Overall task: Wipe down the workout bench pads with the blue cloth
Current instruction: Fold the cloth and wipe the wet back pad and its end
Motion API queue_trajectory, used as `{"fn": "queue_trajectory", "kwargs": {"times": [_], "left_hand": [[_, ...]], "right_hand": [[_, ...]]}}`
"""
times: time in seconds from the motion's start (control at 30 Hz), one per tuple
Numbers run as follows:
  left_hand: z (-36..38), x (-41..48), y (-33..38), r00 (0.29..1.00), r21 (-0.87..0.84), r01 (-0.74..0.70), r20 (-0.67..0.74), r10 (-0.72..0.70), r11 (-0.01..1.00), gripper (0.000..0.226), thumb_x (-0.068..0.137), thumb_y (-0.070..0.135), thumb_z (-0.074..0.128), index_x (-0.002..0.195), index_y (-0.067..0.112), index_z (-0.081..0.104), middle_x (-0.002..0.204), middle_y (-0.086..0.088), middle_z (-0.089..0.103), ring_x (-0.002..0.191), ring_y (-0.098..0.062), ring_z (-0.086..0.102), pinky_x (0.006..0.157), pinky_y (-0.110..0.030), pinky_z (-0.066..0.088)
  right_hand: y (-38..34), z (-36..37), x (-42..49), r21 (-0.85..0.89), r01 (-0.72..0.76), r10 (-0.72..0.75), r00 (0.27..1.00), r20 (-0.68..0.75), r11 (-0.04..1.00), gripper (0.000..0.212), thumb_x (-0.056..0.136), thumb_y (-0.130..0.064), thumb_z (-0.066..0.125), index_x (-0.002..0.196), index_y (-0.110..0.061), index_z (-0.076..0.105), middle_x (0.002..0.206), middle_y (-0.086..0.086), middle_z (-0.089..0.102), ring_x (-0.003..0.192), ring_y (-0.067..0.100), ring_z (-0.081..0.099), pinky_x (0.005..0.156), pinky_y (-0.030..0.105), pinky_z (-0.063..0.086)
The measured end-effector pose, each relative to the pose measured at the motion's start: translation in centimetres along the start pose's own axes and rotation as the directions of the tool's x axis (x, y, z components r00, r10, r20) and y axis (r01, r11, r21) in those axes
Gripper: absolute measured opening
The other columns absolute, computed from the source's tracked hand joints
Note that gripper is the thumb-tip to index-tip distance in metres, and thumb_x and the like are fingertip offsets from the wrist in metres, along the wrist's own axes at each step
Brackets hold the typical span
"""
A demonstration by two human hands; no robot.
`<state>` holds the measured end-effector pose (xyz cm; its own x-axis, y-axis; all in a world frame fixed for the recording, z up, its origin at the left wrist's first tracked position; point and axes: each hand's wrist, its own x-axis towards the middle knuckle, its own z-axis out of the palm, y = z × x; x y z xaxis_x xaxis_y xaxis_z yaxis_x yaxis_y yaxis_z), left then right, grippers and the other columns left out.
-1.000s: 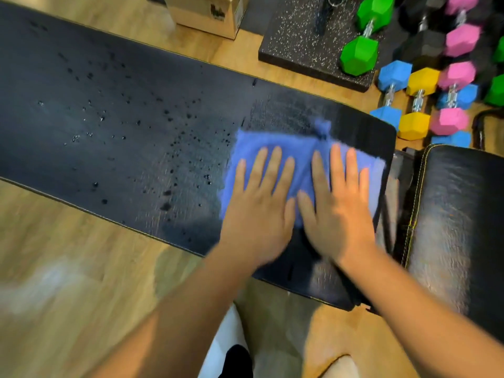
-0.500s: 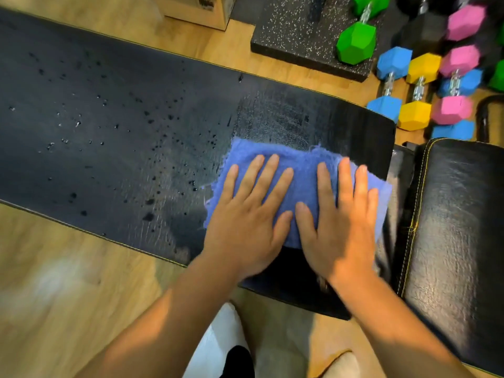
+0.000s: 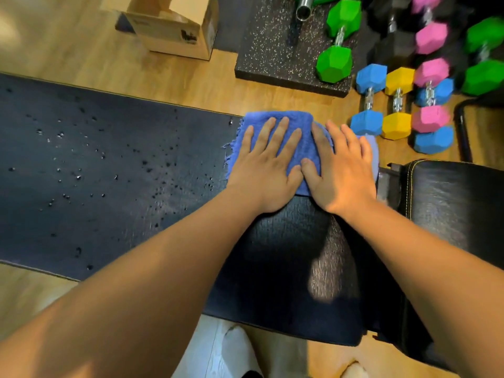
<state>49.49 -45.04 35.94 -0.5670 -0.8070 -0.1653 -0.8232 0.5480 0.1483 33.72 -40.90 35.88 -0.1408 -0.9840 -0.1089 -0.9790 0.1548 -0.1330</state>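
Two bare hands press a fuzzy blue cloth (image 3: 283, 124) flat against a long black padded bench pad (image 3: 136, 165).

The left hand (image 3: 268, 170) and right hand (image 3: 345, 170) lie side by side, fingers straight, gripping nothing; the cloth sits at the pad's far edge, with water droplets (image 3: 68, 170) to its left.

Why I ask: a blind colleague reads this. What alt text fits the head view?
Left hand and right hand press a blue cloth flat at the far edge of a black bench pad; droplets dot its left side. Coloured dumbbells lie beyond.

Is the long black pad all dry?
No, water droplets dot the long pad left of the blue cloth.
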Motion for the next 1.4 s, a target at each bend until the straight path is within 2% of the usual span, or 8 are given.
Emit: {"fn": "queue_trajectory", "kwargs": {"times": [0.2, 0.33, 0.5, 0.63, 0.87, 1.13, 1.3, 1.4], "left_hand": [[-0.4, -0.7, 0.7, 0.998, -0.026, 0.054, 0.037, -0.053, 0.998, 0.065, 0.095, 0.048, 0.007, 0.153, 0.021, 0.000, 0.162, -0.005, -0.008, 0.147, -0.023, -0.014, 0.118, -0.049, -0.009], [0.9, -6.6, 2.9, 0.992, -0.058, 0.118, -0.042, -0.120, 0.991, 0.063, 0.096, 0.042, 0.005, 0.153, 0.016, 0.008, 0.162, -0.009, 0.004, 0.148, -0.028, -0.003, 0.119, -0.052, 0.000], [2.9, -18.4, 5.9, 0.988, -0.090, 0.147, -0.033, -0.151, 0.985, 0.058, 0.097, 0.034, 0.027, 0.151, 0.013, 0.024, 0.159, -0.010, 0.019, 0.147, -0.030, 0.013, 0.114, -0.056, 0.018], [3.9, -22.7, 6.8, 0.990, -0.100, 0.143, -0.001, -0.144, 0.985, 0.059, 0.091, 0.035, 0.036, 0.146, 0.012, 0.033, 0.155, -0.012, 0.029, 0.143, -0.032, 0.025, 0.109, -0.057, 0.022], [2.6, -16.8, 4.6, 0.981, -0.059, 0.192, 0.003, -0.193, 0.980, 0.060, 0.094, 0.037, 0.028, 0.149, 0.013, 0.028, 0.158, -0.010, 0.022, 0.146, -0.030, 0.018, 0.113, -0.055, 0.019], [0.3, -5.0, -2.9, 0.991, -0.053, 0.135, -0.011, -0.136, 0.989, 0.070, 0.089, 0.045, 0.002, 0.153, 0.017, 0.008, 0.162, -0.005, 0.003, 0.149, -0.024, -0.002, 0.118, -0.047, -0.004], [-1.3, 0.4, -7.2, 0.997, -0.001, 0.073, 0.017, -0.073, 0.997, 0.067, 0.093, 0.047, 0.012, 0.153, 0.018, 0.011, 0.162, -0.007, 0.005, 0.148, -0.028, 0.004, 0.117, -0.050, 0.002], [-1.3, -1.1, -7.2, 0.996, -0.038, 0.091, 0.024, -0.090, 0.995, 0.059, 0.101, 0.040, 0.019, 0.153, 0.017, 0.003, 0.162, -0.007, -0.003, 0.148, -0.027, -0.005, 0.118, -0.049, -0.003]], "right_hand": [[-0.5, -0.2, -0.6, 0.023, -0.002, 0.002, 1.000, 0.000, 1.000, 0.067, 0.090, -0.053, 0.020, 0.152, -0.026, 0.015, 0.159, 0.008, 0.017, 0.147, 0.031, 0.008, 0.118, 0.052, 0.003], [-2.2, 0.6, -5.7, -0.015, 0.033, -0.033, 0.999, -0.012, 0.999, 0.062, 0.095, -0.044, 0.014, 0.152, -0.021, 0.013, 0.161, 0.013, 0.008, 0.147, 0.034, 0.000, 0.117, 0.056, 0.007], [-4.8, 1.9, -17.3, 0.089, 0.116, -0.115, 0.993, -0.021, 0.989, 0.058, 0.093, -0.036, 0.034, 0.148, -0.020, 0.030, 0.158, 0.012, 0.021, 0.147, 0.033, 0.013, 0.114, 0.057, 0.017], [-4.9, 2.9, -21.3, 0.077, 0.206, -0.212, 0.975, 0.073, 0.976, 0.060, 0.088, -0.039, 0.041, 0.145, -0.021, 0.038, 0.157, 0.009, 0.024, 0.145, 0.034, 0.018, 0.112, 0.058, 0.019], [-4.3, 1.6, -14.1, 0.054, 0.243, -0.245, 0.968, 0.045, 0.969, 0.055, 0.094, -0.041, 0.033, 0.146, -0.024, 0.035, 0.157, 0.007, 0.025, 0.146, 0.031, 0.016, 0.115, 0.055, 0.019], [-6.4, 1.0, -1.8, -0.105, 0.132, -0.132, 0.991, 0.012, 0.986, 0.062, 0.094, -0.042, 0.013, 0.151, -0.018, 0.018, 0.160, 0.007, 0.014, 0.147, 0.030, 0.009, 0.118, 0.052, 0.009], [-7.9, 0.6, 3.3, -0.084, 0.057, -0.056, 0.998, 0.009, 0.995, 0.064, 0.091, -0.041, 0.011, 0.151, -0.019, 0.021, 0.159, 0.005, 0.021, 0.146, 0.034, 0.014, 0.115, 0.055, 0.007], [-9.0, 0.5, 2.5, -0.060, -0.012, 0.015, 0.999, 0.048, 0.998, 0.059, 0.097, -0.040, 0.017, 0.152, -0.022, 0.012, 0.161, 0.003, 0.009, 0.148, 0.032, 0.001, 0.116, 0.054, -0.001]]}}
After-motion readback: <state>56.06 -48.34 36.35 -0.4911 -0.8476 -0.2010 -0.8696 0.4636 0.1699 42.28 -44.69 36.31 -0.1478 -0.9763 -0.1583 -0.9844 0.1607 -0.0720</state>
